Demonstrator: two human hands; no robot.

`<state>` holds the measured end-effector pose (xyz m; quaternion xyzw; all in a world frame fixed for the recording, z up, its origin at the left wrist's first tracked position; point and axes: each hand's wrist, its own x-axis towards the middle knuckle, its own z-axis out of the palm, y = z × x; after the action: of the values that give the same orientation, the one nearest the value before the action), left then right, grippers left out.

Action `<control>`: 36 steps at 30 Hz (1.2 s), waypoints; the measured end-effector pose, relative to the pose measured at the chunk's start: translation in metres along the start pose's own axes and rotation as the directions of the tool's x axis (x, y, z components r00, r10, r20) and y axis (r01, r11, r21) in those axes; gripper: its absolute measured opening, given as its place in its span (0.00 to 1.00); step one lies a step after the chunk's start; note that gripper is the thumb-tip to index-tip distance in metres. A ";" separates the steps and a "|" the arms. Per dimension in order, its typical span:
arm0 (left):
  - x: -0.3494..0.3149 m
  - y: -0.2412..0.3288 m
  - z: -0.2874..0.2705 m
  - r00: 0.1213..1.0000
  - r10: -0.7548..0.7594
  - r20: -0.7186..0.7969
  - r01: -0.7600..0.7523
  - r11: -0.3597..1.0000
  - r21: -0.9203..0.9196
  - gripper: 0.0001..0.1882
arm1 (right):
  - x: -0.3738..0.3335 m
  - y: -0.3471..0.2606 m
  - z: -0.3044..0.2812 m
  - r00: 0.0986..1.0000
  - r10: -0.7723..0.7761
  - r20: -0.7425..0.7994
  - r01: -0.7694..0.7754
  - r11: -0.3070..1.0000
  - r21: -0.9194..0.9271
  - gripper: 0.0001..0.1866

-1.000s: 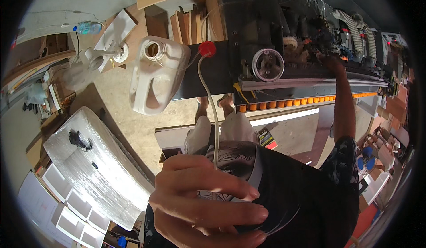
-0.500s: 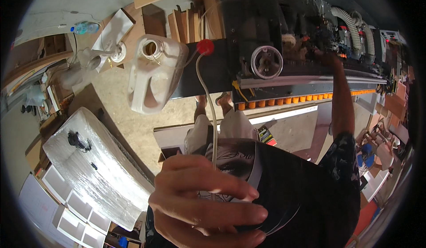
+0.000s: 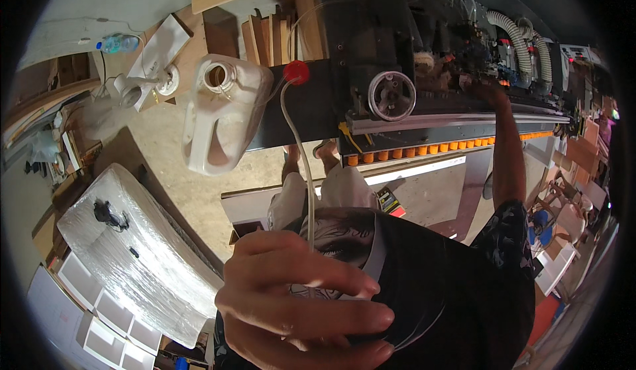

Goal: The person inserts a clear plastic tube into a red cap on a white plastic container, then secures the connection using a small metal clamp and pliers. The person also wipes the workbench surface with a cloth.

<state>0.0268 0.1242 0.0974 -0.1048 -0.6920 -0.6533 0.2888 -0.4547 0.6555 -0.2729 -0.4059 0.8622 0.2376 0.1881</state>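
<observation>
My left hand (image 3: 298, 297) is raised close in front of my chest, its fingers curled around a pale flexible tube (image 3: 305, 178). From there the tube runs up to a red cap (image 3: 296, 72) over the dark machine bed. A whitish plastic jug (image 3: 225, 115) with an uncapped neck stands left of the cap, a thin line looping near its mouth. My right arm stretches far forward to the right, and my right hand (image 3: 482, 92) is in among the dark parts of the machine (image 3: 450, 65). Shadow hides its fingers and whatever they touch.
A handwheel (image 3: 391, 96) and a row of orange rollers (image 3: 424, 150) line the machine's near side. Wood strips (image 3: 268, 37) stand behind the jug. A plastic-wrapped bundle (image 3: 139, 251) lies at left, and ribbed white hoses (image 3: 513, 42) hang at far right.
The surroundings have shifted slightly left in the picture. My left hand keeps its hold on the tube, and my right arm stays stretched to the machine.
</observation>
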 end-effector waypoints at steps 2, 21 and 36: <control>0.000 -0.002 -0.011 0.998 0.036 0.051 -0.035 0.999 -0.037 0.08 | -0.002 0.004 -0.013 1.000 0.012 0.023 -0.012 1.000 -0.017 0.23; 0.011 -0.014 -0.007 0.995 0.056 0.086 -0.053 0.998 -0.041 0.09 | 0.008 0.007 -0.010 0.984 0.160 0.073 -0.174 0.945 0.276 0.24; 0.009 -0.004 -0.016 0.995 0.004 0.099 0.002 0.998 -0.063 0.10 | -0.014 0.004 -0.010 0.981 0.129 0.146 -0.167 0.940 0.296 0.26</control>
<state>0.0214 0.1061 0.0988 -0.1466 -0.6844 -0.6688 0.2507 -0.4506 0.6604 -0.2564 -0.2901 0.9033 0.1390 0.2838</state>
